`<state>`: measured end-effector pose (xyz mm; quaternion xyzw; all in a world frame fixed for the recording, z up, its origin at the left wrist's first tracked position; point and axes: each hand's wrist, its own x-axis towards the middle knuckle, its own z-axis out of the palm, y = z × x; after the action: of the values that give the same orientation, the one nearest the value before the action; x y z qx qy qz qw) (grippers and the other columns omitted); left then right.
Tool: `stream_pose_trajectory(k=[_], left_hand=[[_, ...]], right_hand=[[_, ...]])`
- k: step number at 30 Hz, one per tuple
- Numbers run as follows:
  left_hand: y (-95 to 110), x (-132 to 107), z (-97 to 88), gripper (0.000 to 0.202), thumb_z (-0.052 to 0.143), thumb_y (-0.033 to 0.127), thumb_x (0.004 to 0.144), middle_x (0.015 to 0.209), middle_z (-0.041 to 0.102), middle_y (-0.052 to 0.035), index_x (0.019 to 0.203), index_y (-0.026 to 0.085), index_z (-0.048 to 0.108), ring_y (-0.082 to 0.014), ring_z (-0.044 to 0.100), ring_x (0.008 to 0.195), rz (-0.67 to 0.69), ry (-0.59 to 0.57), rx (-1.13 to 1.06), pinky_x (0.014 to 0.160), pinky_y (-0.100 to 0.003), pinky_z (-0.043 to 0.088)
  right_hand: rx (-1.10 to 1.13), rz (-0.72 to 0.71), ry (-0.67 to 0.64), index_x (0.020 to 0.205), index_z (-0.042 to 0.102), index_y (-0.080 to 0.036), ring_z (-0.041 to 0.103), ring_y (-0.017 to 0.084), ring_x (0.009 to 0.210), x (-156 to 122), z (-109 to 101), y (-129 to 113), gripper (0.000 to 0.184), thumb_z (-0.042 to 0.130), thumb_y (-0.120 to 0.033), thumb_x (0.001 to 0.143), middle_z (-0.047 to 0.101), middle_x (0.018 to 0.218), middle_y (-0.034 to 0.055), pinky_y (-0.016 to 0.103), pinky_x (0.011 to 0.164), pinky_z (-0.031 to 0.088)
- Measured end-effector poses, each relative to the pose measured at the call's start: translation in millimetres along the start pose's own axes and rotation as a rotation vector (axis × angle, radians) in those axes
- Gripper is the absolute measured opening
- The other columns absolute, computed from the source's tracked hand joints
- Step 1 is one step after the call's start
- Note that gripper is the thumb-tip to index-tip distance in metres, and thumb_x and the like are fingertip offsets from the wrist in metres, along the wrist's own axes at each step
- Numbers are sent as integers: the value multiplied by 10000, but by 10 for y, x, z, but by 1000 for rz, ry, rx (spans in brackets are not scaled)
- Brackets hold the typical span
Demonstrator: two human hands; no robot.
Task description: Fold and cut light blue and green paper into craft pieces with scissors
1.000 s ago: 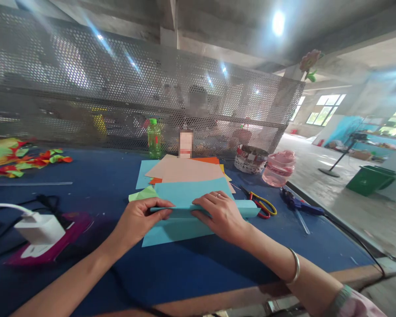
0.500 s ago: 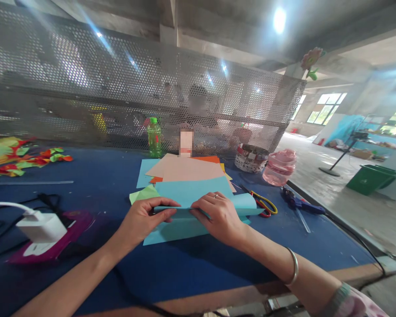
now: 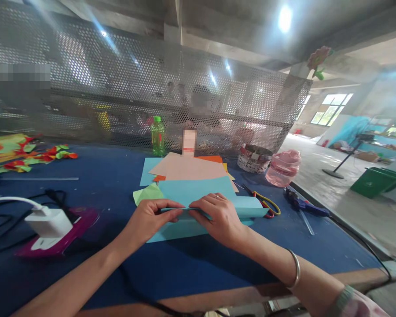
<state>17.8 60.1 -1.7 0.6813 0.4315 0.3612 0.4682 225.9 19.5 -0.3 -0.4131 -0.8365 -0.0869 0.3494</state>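
A light blue sheet of paper (image 3: 251, 204) is bent over along a fold and held near the middle of the table. My left hand (image 3: 155, 216) pinches the folded edge between thumb and fingers. Close beside it, my right hand (image 3: 219, 219) grips the same edge, its fingertips almost meeting those of the left. More blue paper lies under the hands, in front of a pale pink sheet (image 3: 188, 168). A green paper piece (image 3: 148, 193) lies beyond my left hand. Scissors (image 3: 267, 202) with yellow and red handles rest right of the paper, partly covered by it.
On the right are a glue gun (image 3: 305, 207), a pink bottle (image 3: 284, 168) and a round basket (image 3: 254, 158). A green bottle (image 3: 157, 137) stands at the back. To the left are a charger (image 3: 48, 222) on a purple power strip (image 3: 89, 218) and colourful paper cut-outs (image 3: 23, 163).
My left hand has slid slightly right along the folded edge, closer to my right hand. The whole view has shifted a little; both hands keep hold of the blue sheet.
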Motion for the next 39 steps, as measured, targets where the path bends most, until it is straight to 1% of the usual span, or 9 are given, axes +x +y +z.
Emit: stream_pose_trajectory(k=[3, 8, 16, 18, 21, 24, 30, 34, 39], left_hand=[[-26, -1, 3, 244, 737, 401, 683, 646, 712, 5, 838, 216, 771, -143, 645, 637, 13, -19, 7, 625, -211, 497], [-14, 5, -3, 289, 740, 406, 673, 612, 684, 8, 877, 202, 757, -144, 631, 596, 1, 1, -10, 575, -216, 488], [43, -8, 11, 296, 748, 392, 659, 692, 712, 5, 866, 181, 740, -152, 655, 594, -54, 37, -92, 614, -245, 522], [45, -17, 12, 318, 745, 398, 663, 677, 702, 7, 886, 173, 733, -152, 651, 586, -63, 31, -87, 596, -248, 524], [27, -21, 6, 361, 743, 400, 665, 651, 681, 12, 941, 169, 719, -156, 647, 570, -81, 13, -70, 513, -231, 500], [1, -16, 1, 351, 723, 403, 689, 680, 686, 9, 956, 175, 716, -156, 654, 580, -79, -5, -72, 489, -220, 485], [64, -29, 19, 286, 712, 401, 685, 710, 708, 10, 867, 182, 747, -142, 645, 570, -100, 32, -64, 534, -229, 517], [123, -38, 27, 236, 724, 376, 668, 758, 723, 9, 807, 188, 759, -133, 626, 607, -58, 20, -115, 600, -247, 557], [50, -18, 15, 254, 731, 387, 680, 756, 710, 8, 851, 200, 757, -142, 626, 630, -24, -9, -121, 630, -271, 574]], right_hand=[[12, -5, 10, 875, 652, -195, 616, 145, 724, 3, 3, -16, 164, 539, -299, 932, 702, 764, 16, 276, 733, 389], [15, 11, 31, 837, 651, -197, 605, 138, 707, -6, -2, 3, 154, 540, -258, 925, 693, 733, 13, 273, 720, 387], [42, 64, 42, 814, 643, -188, 605, 133, 670, -15, -15, 25, 115, 570, -219, 898, 686, 715, 5, 272, 706, 385], [50, 78, 36, 815, 643, -188, 604, 134, 664, -21, -8, 30, 112, 572, -219, 896, 685, 714, 7, 272, 702, 383], [56, 83, 37, 813, 643, -191, 607, 136, 668, -25, 3, 39, 113, 568, -210, 895, 687, 714, 9, 272, 701, 383], [65, 81, 44, 806, 640, -191, 612, 134, 668, -21, 4, 45, 114, 568, -208, 894, 687, 710, 5, 272, 704, 385], [64, 85, 37, 802, 639, -191, 610, 132, 669, -27, 0, 49, 126, 561, -215, 899, 685, 709, 5, 275, 713, 389], [62, 82, 38, 804, 641, -191, 608, 135, 668, -37, 10, 54, 134, 555, -218, 903, 686, 711, 9, 279, 715, 391], [35, 46, 32, 821, 640, -194, 602, 135, 685, -40, 11, 48, 122, 554, -217, 906, 685, 723, 10, 279, 722, 393]])
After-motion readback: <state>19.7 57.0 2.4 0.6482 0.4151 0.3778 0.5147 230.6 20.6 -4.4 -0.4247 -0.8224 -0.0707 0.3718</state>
